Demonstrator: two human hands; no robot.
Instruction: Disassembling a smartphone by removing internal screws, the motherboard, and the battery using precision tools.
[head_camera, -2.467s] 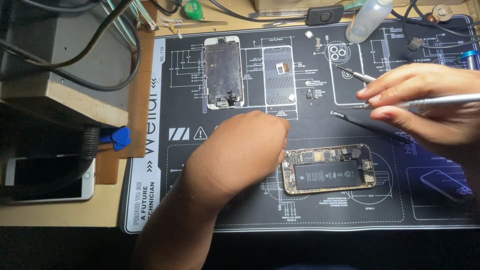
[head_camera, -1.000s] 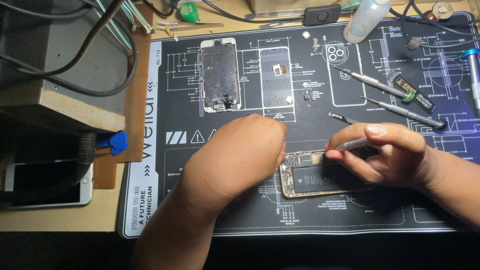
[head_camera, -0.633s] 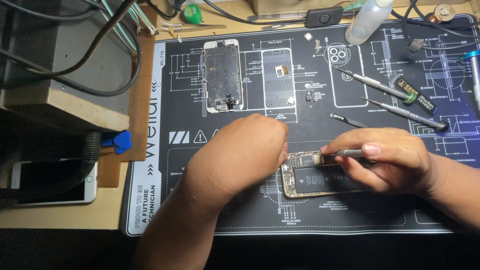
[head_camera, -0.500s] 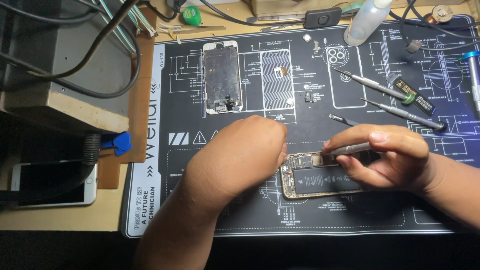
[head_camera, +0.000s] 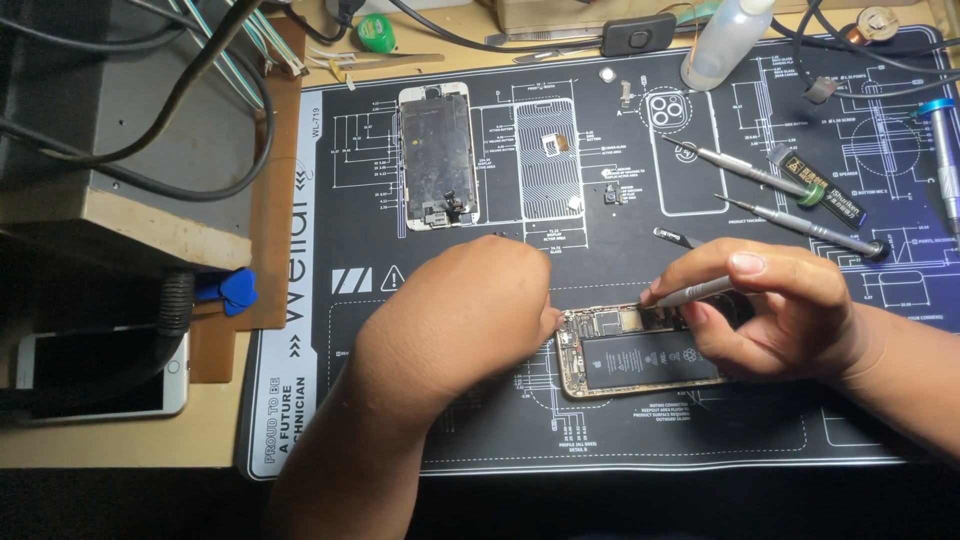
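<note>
Black repair mat (head_camera: 420, 260) carries detached screen (head_camera: 438, 155), screwdrivers (head_camera: 800, 225), bottle (head_camera: 725, 45).

I am looking down at a removed phone screen assembly (head_camera: 438, 156) lying face down at the top of the black mat (head_camera: 340, 380), its back dark and scuffed inside a pale frame. A white phone (head_camera: 100, 375) is lying off the mat at the far left, its dark screen facing up, partly under a black hose. A small green tube with a black and yellow label (head_camera: 822, 188) is lying at the upper right, between two slim screwdrivers. The mat is carrying white printed diagrams and warning signs.
</note>
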